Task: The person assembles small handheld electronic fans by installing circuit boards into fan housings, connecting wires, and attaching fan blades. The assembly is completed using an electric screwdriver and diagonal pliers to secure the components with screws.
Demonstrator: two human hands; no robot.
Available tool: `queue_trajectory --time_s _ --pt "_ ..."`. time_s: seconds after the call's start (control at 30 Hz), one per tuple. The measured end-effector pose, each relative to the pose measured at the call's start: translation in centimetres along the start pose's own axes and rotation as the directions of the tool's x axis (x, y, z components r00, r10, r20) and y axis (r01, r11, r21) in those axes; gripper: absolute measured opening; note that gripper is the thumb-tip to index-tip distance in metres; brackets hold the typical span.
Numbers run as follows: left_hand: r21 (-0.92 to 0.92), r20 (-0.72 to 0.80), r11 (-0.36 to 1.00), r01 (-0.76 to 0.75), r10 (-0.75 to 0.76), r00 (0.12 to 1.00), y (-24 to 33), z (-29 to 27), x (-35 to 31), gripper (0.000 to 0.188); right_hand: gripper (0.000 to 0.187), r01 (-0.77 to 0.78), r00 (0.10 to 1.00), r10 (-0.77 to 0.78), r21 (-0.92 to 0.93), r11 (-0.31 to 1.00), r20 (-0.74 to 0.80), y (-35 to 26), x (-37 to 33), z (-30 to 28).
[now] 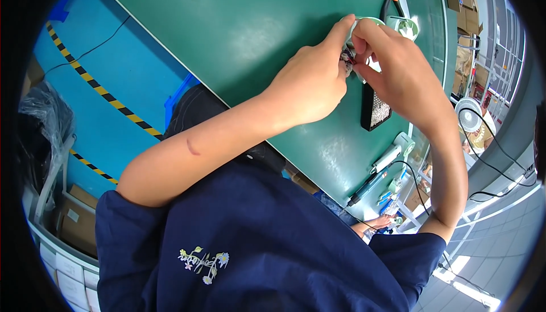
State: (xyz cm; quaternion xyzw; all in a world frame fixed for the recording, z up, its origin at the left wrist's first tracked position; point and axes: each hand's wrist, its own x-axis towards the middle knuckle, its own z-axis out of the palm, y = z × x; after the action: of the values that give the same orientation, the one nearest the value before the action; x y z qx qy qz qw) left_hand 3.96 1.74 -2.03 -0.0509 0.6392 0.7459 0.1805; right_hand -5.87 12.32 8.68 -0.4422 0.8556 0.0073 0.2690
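My left hand (319,79) is closed around a pale green plastic housing (371,21) above the green table. Small dark and reddish parts that look like wires (348,56) show between my two hands. My right hand (405,70) bends over the same housing from the right, thumb and index finger pinched together at those parts. Whatever sits between these fingertips is too small and too covered to name. Most of the housing is hidden by my fingers. Just below the hands lies a black tray (367,110) holding many tiny silvery pieces.
Cutting pliers (389,2) and another pale green part (406,26) lie beyond my hands. Toward the near right are a pale green and white device (392,154), a corded electric screwdriver (367,188) and another person's hand (382,221). The table edge (187,70) runs diagonally on the left.
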Motion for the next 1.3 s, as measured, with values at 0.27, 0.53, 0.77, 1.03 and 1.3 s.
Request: queue_trajectory --time_s 0.27,0.53,0.77,1.03,1.3 --pt "-0.029 -0.007 1.0 -0.009 0.008 1.0 0.1 -0.2 0.0 0.044 0.031 0.028 0.999 -0.026 -0.078 0.997 0.019 -0.3 0.5 0.1" --pt "-0.22 0.032 0.974 0.06 -0.054 0.998 0.9 -0.4 0.3 0.066 0.03 0.002 0.991 -0.003 -0.002 1.0 -0.135 0.5 -1.3 0.6" --pt "-0.298 0.017 0.954 0.039 -0.035 0.999 1.3 -0.3 0.1 0.069 0.027 0.039 0.683 0.671 0.931 0.362 -0.289 -2.5 -9.5 5.7" --pt "-0.439 -0.018 0.898 -0.031 0.025 1.0 1.1 -0.7 -1.7 0.069 0.053 0.254 0.717 0.682 0.965 -0.059 -0.147 -7.5 -6.0 14.1" --pt "-0.396 -0.005 0.918 0.017 -0.021 1.0 1.7 -0.5 -1.4 0.068 0.049 0.245 0.564 0.782 0.958 0.148 -0.265 -5.8 -6.2 12.3"
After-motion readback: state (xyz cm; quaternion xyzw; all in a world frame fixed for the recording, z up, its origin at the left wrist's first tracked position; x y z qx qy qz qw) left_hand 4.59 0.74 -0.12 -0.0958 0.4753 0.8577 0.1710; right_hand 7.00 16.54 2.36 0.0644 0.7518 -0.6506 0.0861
